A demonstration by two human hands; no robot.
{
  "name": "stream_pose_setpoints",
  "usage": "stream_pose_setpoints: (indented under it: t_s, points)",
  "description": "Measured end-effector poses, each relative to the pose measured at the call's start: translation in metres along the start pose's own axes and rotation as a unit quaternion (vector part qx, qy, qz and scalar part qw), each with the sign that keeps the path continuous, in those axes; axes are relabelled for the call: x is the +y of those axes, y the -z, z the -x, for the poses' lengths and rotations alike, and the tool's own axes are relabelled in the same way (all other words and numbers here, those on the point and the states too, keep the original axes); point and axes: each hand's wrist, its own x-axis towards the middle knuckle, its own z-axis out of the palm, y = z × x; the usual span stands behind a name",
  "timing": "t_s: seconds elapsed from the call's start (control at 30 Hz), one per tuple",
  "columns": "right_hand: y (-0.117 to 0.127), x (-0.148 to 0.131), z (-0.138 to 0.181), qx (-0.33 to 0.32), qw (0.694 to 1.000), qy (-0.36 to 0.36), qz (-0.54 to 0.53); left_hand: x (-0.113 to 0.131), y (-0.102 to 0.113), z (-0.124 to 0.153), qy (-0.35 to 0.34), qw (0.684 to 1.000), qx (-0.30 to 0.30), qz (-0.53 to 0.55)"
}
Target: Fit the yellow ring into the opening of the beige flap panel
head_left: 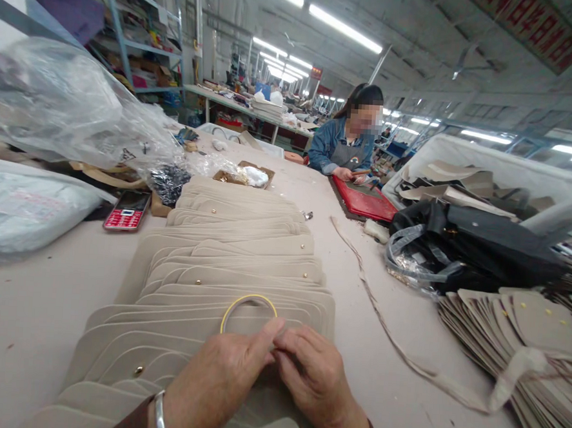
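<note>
Fingertips of left hand (217, 384) and right hand (315, 376) pressed together, clamped on lower edge of yellow ring (250, 295). Ring thin, round, seen at 12 o'clock of hands, laid over overlapped beige flaps (235, 249).

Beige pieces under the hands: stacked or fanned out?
Fanned out: the beige pieces overlap in a shingled row along the table, each one's edge showing.

A thin yellow loop (250, 296), perhaps a rubber band, arches upright over overlapping, studded beige panels (235, 249).
</note>
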Motion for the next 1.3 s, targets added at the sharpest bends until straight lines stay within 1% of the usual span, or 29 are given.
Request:
stream_pose_setpoints:
  t_s: [0.1, 0.23, 0.33, 0.4, 0.43, 0.5, 0.53, 0.6, 0.67, 0.7, 0.73, 0.8, 0.87, 0.9, 0.97, 1.0, 1.07, 1.17, 1.3]
  points:
    - [-0.002, -0.001, 0.0, 0.003, 1.0, 0.009, 0.029, 0.001, 0.0, 0.0, -0.011, 0.999, 0.008, 0.031]
    - [-0.003, -0.004, -0.001, 0.049, 0.998, -0.008, 0.042, 0.004, 0.003, -0.001, -0.001, 0.995, 0.0, 0.099]
    - [-0.003, -0.007, 0.0, 0.076, 0.996, -0.043, 0.032, 0.007, 0.005, -0.002, 0.012, 0.996, -0.014, 0.088]
    - [-0.001, -0.011, 0.0, 0.084, 0.994, -0.072, 0.02, 0.009, 0.007, -0.003, 0.009, 0.998, -0.004, 0.057]
    - [0.0, -0.013, 0.0, 0.086, 0.992, -0.097, 0.008, 0.011, 0.007, -0.004, 0.002, 0.999, 0.008, 0.044]
    - [0.002, -0.017, 0.0, 0.079, 0.978, -0.185, -0.045, 0.015, 0.009, -0.006, -0.016, 0.999, 0.039, 0.028]
    - [0.003, -0.018, 0.0, 0.071, 0.964, -0.242, -0.087, 0.017, 0.01, -0.007, -0.027, 0.998, 0.055, 0.028]
    - [0.005, -0.017, 0.001, 0.062, 0.921, -0.345, -0.168, 0.022, 0.011, -0.007, -0.043, 0.995, 0.084, 0.036]
    - [0.007, -0.012, 0.003, 0.072, 0.885, -0.409, -0.211, 0.027, 0.01, -0.005, -0.051, 0.993, 0.092, 0.052]
    - [0.009, -0.009, 0.005, 0.078, 0.875, -0.427, -0.214, 0.029, 0.009, -0.004, -0.052, 0.993, 0.087, 0.056]
    - [0.009, -0.005, 0.007, 0.08, 0.872, -0.435, -0.208, 0.031, 0.007, -0.004, -0.047, 0.995, 0.076, 0.051]
    - [0.011, 0.001, 0.013, 0.067, 0.886, -0.422, -0.18, 0.032, 0.004, -0.004, -0.02, 0.999, 0.025, 0.012]
    - [0.011, 0.005, 0.019, 0.048, 0.91, -0.386, -0.145, 0.032, 0.002, -0.007, 0.024, 0.997, -0.062, -0.041]
    - [0.01, 0.006, 0.021, 0.041, 0.917, -0.373, -0.138, 0.032, 0.002, -0.009, 0.043, 0.991, -0.11, -0.06]
    - [0.009, 0.007, 0.023, 0.029, 0.917, -0.369, -0.147, 0.033, 0.003, -0.015, 0.072, 0.977, -0.188, -0.072]
    - [0.008, 0.008, 0.023, 0.025, 0.914, -0.374, -0.157, 0.033, 0.004, -0.017, 0.082, 0.971, -0.212, -0.07]
    - [0.007, 0.01, 0.023, 0.023, 0.908, -0.384, -0.169, 0.033, 0.005, -0.019, 0.099, 0.967, -0.229, -0.055]
    - [0.006, 0.013, 0.021, 0.025, 0.903, -0.394, -0.171, 0.034, 0.005, -0.016, 0.111, 0.967, -0.231, 0.0]
    - [0.007, 0.014, 0.02, 0.032, 0.896, -0.403, -0.181, 0.037, 0.008, -0.006, 0.078, 0.961, -0.266, 0.012]
